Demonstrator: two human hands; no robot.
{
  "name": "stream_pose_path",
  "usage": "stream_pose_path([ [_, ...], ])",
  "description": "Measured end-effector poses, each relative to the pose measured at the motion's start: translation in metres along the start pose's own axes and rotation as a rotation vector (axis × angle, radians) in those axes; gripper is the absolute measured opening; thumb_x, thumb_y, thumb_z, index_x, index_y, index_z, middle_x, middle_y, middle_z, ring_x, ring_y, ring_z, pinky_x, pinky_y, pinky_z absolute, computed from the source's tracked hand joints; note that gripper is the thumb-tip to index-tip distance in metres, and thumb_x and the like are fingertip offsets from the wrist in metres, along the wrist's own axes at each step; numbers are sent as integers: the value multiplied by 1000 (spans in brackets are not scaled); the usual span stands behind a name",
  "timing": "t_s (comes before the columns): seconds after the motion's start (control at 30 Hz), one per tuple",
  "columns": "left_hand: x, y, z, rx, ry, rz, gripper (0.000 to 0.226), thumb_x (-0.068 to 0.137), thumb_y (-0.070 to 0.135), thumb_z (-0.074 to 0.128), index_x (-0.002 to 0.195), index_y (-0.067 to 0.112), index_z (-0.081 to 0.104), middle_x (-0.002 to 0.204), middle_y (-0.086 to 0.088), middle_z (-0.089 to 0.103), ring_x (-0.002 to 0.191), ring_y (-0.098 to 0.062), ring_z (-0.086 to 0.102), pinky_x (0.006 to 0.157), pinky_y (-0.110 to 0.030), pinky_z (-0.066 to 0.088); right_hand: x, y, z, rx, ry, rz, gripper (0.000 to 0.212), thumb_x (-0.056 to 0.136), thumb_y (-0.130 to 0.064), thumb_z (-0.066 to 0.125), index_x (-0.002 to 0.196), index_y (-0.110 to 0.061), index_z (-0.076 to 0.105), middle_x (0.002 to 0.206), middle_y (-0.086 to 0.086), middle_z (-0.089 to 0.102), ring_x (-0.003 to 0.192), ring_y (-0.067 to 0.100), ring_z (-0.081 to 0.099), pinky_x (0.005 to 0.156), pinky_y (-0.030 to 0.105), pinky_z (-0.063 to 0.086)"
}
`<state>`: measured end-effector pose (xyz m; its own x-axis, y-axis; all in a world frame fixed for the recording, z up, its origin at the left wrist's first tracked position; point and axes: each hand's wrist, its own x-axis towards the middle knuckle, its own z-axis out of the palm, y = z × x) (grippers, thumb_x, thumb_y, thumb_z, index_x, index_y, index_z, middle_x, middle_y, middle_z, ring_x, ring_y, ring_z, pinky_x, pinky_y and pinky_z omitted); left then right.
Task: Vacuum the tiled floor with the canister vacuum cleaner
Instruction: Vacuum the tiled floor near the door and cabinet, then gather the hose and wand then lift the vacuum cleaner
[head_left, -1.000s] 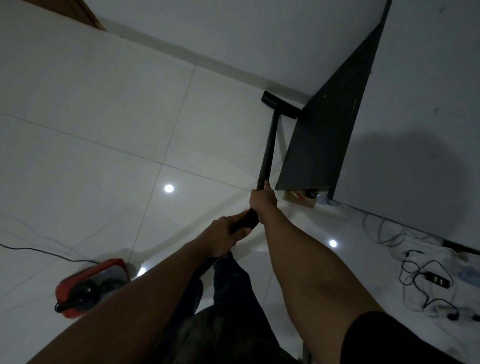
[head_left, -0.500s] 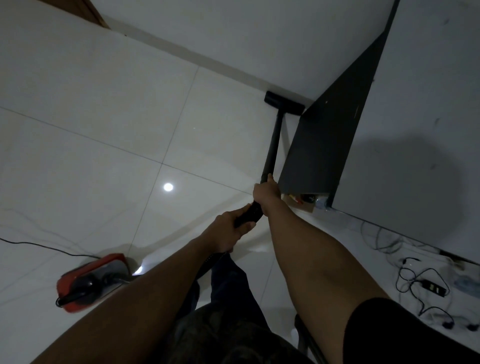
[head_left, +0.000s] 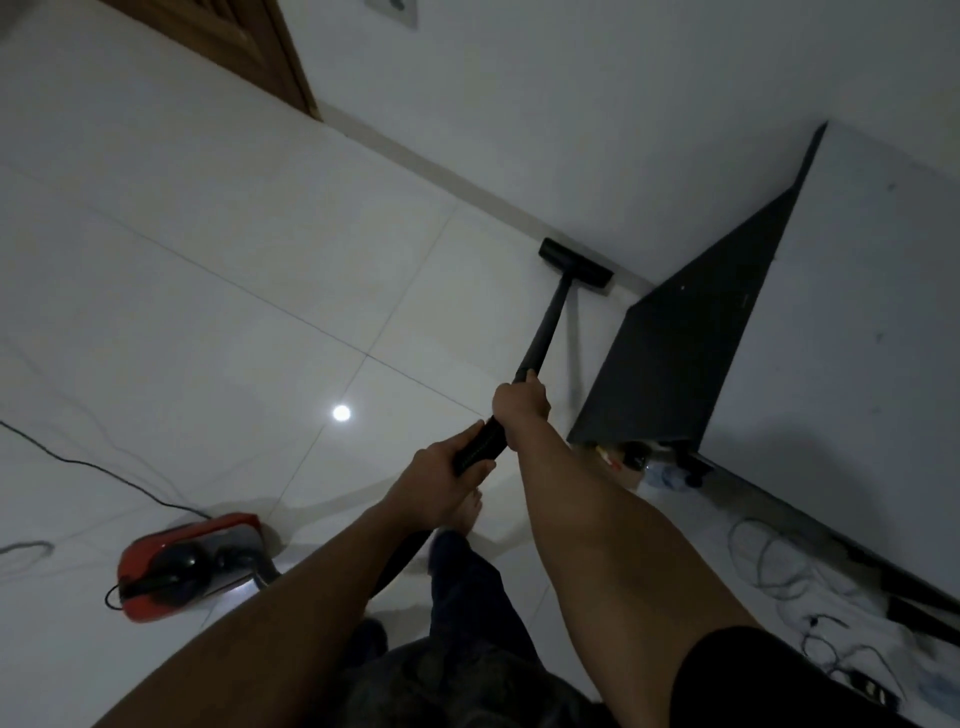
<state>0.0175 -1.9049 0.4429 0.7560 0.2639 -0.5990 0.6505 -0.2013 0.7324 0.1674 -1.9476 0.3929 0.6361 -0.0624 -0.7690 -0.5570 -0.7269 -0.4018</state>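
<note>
Vacuum body: one small canister (head_left: 182, 564), red with a black top, sitting on the floor in the lower left of the frame.
Tube: one long, thin black tube (head_left: 545, 325). It runs from the hands in the middle up toward the wall.
Floor head: one flat, wide black head (head_left: 574, 262) at the far end of the tube. It lies on the tile right by the bottom of the wall, upper middle of the frame.
Grip part: a thicker black ribbed piece (head_left: 480, 447) shows between the two hands.
Left hand (head_left: 441, 480): fingers wrapped around the ribbed piece, lower down, in the middle of the frame.
Right hand (head_left: 519, 408): fingers wrapped around the tube, just above the left hand.
Floor (head_left: 208, 322): big, shiny white tiles with thin lines between them. One bright round light spot (head_left: 341, 413) shines left of the hands.
Power cord (head_left: 93, 467): one thin black cord runs from the left edge to the canister.
Dark panel (head_left: 691, 332): one tall, dark flat board stands just right of the tube.
Loose cables (head_left: 769, 556): a tangle on the floor at lower right; too messy to count.
Door (head_left: 234, 41): one brown wooden door, upper left.
Foot (head_left: 467, 512): one bare foot, just under the left hand.
</note>
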Motion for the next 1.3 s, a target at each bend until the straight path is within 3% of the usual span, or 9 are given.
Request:
stream_pose_path([
  [0.23,-72,-41,-45,-78,152,24,61,99,36,56,153,26,30,92,4,65,47,5,56,52,-13,43,-86,-15,59,-91,-32,-139,65,97,-15,45,157,-30,25,127,11,58,86,23,58,73,34,55],
  [0.4,-147,-101,-81,-142,251,55,62,99,39,56,153,27,30,101,4,67,52,8,58,52,-13,46,-164,-3,128,-153,-67,-268,53,102,-27,46,153,-26,34,130,10,58,107,28,61,88,40,55],
  [0.6,-242,-176,-138,-230,407,52,60,97,38,58,152,29,33,103,10,66,56,12,58,54,-10,45,-257,11,229,-214,-183,-336,53,102,-25,43,154,-29,33,123,8,59,93,23,59,74,35,54],
  [0.73,-293,-217,-176,-263,564,54,59,96,39,60,150,31,37,113,13,64,83,6,63,72,-2,45,-312,7,295,-202,-328,-342,61,96,-17,43,154,-32,32,122,7,60,88,23,60,64,32,52],
  [0.83,-319,-238,-197,-333,687,33,59,94,42,62,148,36,38,107,13,68,80,-2,66,74,-12,52,-349,-4,332,-214,-451,-290,50,92,-19,46,142,-18,49,109,8,62,92,26,63,80,40,58],
  [0.93,-338,-249,-214,-440,786,30,63,90,43,68,146,40,40,95,14,68,69,0,64,72,-24,58,-384,-19,359,-291,-550,-287,32,87,-14,46,116,-3,57,89,11,60,76,26,59,61,33,53],
  [1.07,-356,-256,-247,-364,911,10,72,83,34,75,145,42,40,107,14,68,90,0,66,86,-25,57,-422,-43,385,-372,-693,-307,18,86,-16,48,97,-7,59,77,9,53,67,24,55,70,36,55],
  [1.17,-362,-257,-274,-330,1006,31,70,81,23,73,143,38,45,98,8,71,81,-6,68,81,-35,59,-444,-63,397,-352,-799,-265,17,88,-15,44,88,-12,61,76,7,59,72,23,56,80,37,53],
  [1.3,-368,-255,-315,-297,1134,26,70,79,17,73,140,41,49,92,9,69,74,-8,66,75,-31,59,-462,-91,417,-369,-912,-252,17,83,-21,46,94,-12,54,81,8,64,76,24,63,69,32,55],
])
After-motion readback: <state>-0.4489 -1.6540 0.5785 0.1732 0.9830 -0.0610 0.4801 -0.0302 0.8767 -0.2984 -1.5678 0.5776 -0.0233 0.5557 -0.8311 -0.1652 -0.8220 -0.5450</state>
